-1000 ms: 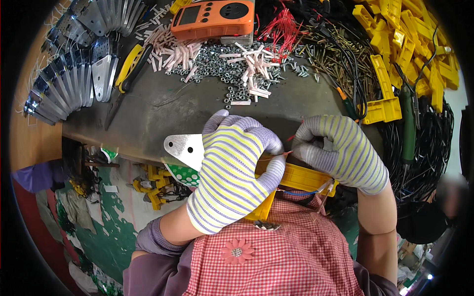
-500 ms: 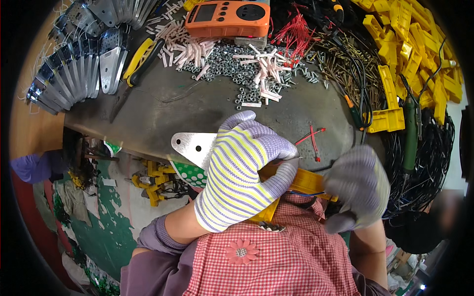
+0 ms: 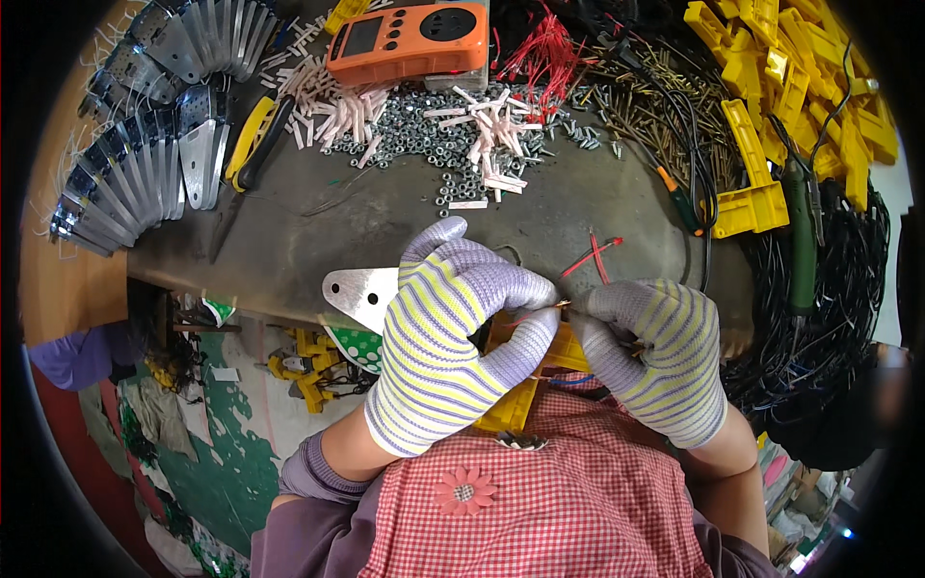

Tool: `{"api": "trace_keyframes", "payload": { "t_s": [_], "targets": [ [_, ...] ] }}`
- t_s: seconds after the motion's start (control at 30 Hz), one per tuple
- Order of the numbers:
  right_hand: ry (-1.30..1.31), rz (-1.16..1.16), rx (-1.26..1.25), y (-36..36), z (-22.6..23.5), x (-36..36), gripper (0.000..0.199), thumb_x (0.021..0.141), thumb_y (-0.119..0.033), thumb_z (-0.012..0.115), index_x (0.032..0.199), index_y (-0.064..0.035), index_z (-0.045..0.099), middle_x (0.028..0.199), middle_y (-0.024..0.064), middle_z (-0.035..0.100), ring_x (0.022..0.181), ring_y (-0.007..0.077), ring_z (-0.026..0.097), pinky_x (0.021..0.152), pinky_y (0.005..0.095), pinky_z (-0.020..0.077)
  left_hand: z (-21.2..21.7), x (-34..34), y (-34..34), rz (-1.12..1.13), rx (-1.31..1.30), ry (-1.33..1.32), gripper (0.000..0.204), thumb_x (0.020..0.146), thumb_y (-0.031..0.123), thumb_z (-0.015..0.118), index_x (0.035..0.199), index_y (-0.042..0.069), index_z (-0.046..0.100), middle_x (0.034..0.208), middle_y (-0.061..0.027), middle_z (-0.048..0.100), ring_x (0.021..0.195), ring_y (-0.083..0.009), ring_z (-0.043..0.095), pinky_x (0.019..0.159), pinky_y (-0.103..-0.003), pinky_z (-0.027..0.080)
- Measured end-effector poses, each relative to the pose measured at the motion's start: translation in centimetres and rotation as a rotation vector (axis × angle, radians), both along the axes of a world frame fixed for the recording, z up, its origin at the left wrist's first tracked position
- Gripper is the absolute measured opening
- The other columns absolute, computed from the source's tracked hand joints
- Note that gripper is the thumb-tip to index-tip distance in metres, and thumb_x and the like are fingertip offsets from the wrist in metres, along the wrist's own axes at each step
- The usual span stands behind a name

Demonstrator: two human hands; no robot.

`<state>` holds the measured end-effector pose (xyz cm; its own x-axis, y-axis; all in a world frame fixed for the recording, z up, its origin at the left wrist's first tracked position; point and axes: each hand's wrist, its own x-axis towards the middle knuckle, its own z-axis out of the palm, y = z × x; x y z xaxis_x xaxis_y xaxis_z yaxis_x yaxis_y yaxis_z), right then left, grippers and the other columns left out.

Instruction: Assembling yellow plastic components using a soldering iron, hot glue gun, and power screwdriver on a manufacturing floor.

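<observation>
Both my hands wear striped white, purple and yellow gloves and meet fingertip to fingertip at the table's near edge. My left hand (image 3: 458, 332) is closed in a pinch on a thin wire whose copper-coloured end (image 3: 563, 304) shows between the fingertips. My right hand (image 3: 665, 352) pinches at that same end from the other side. Beneath them, against the checked apron, lies a yellow plastic housing (image 3: 509, 407), largely hidden by my hands. A flat metal plate with holes (image 3: 361, 297) sticks out past my left hand. Two red-sleeved leads (image 3: 592, 256) lie crossed just beyond my fingers.
Hex nuts (image 3: 405, 125), white sleeves (image 3: 332, 106) and an orange meter (image 3: 409, 43) fill the far side. Metal plates (image 3: 145, 173) and yellow-handled pliers (image 3: 255, 144) lie left. Yellow housings (image 3: 761, 87), a green-handled tool (image 3: 801, 241) and black cables (image 3: 838, 289) crowd the right.
My right hand, blurred before, has moved left and up to my left hand's fingertips and now pinches there. The whole view has shifted slightly.
</observation>
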<state>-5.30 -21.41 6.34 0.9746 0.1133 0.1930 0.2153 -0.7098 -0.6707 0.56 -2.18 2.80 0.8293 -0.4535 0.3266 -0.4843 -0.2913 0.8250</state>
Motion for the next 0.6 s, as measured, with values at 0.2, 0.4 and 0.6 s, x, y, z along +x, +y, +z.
{"api": "trace_keyframes", "payload": {
  "t_s": [0.2,0.4,0.6],
  "targets": [
    [0.243,-0.090,0.168,-0.7,1.3,0.4,0.013,0.074,-0.005,0.076,0.081,-0.0063,0.065,0.071,0.0045,0.064,0.055,0.0183,0.058,0.053,0.0292,0.0448,0.3,0.6,-0.1,-0.088,-0.023,-0.066,0.019,0.065,0.006,0.079,0.081,0.014,0.070,0.076,-0.0017,0.063,0.080,-0.0222,0.063,0.105,-0.048,0.041],
    [0.014,0.049,0.042,0.0,1.6,0.7,0.015,0.073,-0.006,0.077,0.079,-0.0078,0.062,0.070,0.0050,0.061,0.062,0.0240,0.060,0.058,0.0341,0.0460,0.7,0.6,-0.4,-0.080,0.099,-0.147,0.017,0.063,0.010,0.079,0.077,0.013,0.069,0.076,-0.0025,0.064,0.079,-0.0241,0.062,0.094,-0.044,0.043],
    [0.039,-0.070,-0.080,-0.3,1.3,0.5,0.011,0.079,-0.007,0.074,0.082,-0.0068,0.063,0.070,0.0078,0.060,0.066,0.0283,0.061,0.059,0.0395,0.0463,0.2,0.4,-0.1,-0.084,-0.031,0.052,0.018,0.066,0.008,0.078,0.081,0.012,0.069,0.082,-0.0030,0.065,0.084,-0.0233,0.065,0.106,-0.048,0.040]
  ]
}}
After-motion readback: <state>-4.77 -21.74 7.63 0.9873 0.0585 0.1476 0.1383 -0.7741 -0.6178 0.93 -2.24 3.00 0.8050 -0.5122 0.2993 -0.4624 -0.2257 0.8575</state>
